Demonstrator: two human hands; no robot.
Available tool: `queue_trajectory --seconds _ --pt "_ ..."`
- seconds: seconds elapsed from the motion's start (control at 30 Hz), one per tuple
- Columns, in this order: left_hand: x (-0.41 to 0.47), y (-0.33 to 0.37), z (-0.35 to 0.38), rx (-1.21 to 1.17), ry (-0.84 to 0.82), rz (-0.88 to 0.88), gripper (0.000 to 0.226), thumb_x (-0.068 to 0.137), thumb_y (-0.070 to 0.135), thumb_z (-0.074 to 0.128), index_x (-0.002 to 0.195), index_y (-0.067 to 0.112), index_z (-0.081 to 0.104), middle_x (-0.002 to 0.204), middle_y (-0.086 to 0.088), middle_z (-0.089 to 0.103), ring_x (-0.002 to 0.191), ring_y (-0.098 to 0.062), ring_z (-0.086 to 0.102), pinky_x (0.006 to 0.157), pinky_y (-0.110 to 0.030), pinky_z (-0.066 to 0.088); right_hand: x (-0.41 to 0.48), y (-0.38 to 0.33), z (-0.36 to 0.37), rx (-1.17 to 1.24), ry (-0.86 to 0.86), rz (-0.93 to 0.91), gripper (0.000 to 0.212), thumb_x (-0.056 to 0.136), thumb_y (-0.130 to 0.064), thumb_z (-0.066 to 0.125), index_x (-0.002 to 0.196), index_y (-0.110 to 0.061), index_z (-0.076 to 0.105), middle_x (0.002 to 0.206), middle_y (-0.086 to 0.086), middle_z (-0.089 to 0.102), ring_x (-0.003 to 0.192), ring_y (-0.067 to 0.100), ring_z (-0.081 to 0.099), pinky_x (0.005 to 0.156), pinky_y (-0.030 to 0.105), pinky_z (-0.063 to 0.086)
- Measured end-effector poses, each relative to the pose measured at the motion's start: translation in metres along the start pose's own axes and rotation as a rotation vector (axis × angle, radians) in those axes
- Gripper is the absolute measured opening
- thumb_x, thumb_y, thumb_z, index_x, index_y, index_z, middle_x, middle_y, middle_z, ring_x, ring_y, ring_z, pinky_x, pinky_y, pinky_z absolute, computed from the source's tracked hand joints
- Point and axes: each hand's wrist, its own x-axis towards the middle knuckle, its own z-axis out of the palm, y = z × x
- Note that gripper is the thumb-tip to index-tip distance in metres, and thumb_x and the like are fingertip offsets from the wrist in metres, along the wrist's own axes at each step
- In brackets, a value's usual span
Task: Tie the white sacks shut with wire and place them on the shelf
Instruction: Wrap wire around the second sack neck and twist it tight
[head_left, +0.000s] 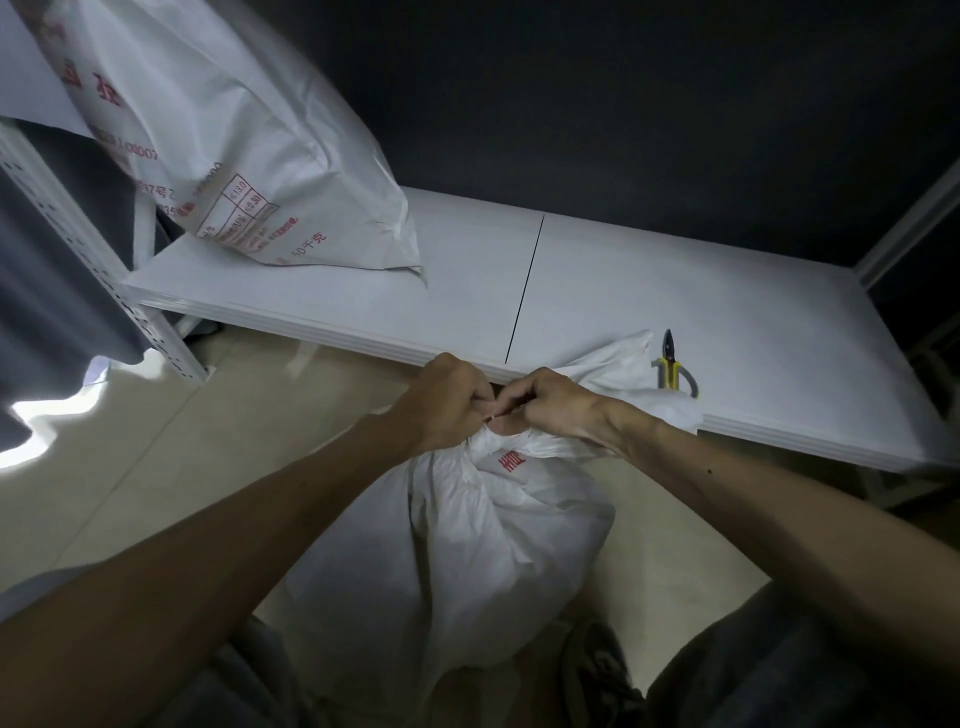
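Observation:
A filled white sack (488, 551) with red print stands on the floor between my knees, its neck gathered just below the shelf's front edge. My left hand (447, 400) and my right hand (556, 402) are both closed at that neck, fingertips pinched together on something thin; the wire itself is too small to make out. The loose top of the sack (618, 364) flops onto the white shelf (675, 291). A second white sack (249, 156) with red lettering lies on the shelf at the far left.
Yellow-handled pliers (670, 366) lie on the shelf beside the sack's loose top. A perforated white shelf upright (109, 280) stands at the left, another upright (909, 228) at the right. Tiled floor (156, 441) spreads to the left. A dark wall is behind.

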Motion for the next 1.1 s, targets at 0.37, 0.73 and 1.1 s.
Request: queue_trajectory --seconds 0.37,0.73,1.1 --pt "0.003 0.0 0.008 -0.003 -0.05 -0.013 0.031 0.069 0.025 0.05 0.063 0.0 0.067 0.056 -0.01 0.052 0.056 -0.027 0.046 0.059 -0.039 0.048 -0.002 0.001 -0.003 -0.058 -0.092 0.065 0.012 0.084 -0.007 0.072 0.079 -0.017 0.068 0.07 -0.017 0.063 0.07 -0.009 0.056 0.067 0.006 0.039" --pt "0.0 -0.011 0.007 -0.159 -0.179 -0.12 0.008 0.081 0.014 0.076 0.08 0.007 0.077 0.069 0.0 0.069 0.057 0.008 0.055 0.059 -0.012 0.039 -0.012 0.004 0.003 -0.528 -0.186 -0.044 0.023 0.084 -0.043 0.071 0.101 -0.028 0.072 0.084 -0.013 0.06 0.089 0.008 0.055 0.081 0.026 0.035" --pt "-0.016 -0.009 0.021 -0.465 -0.358 -0.373 0.065 0.058 0.043 0.087 0.116 0.026 0.064 0.11 0.009 0.07 0.105 -0.008 0.064 0.094 -0.031 0.051 -0.015 0.008 -0.018 -0.029 -0.036 0.002 0.013 0.082 -0.027 0.076 0.087 -0.015 0.076 0.077 -0.006 0.069 0.078 0.007 0.063 0.077 0.021 0.047"
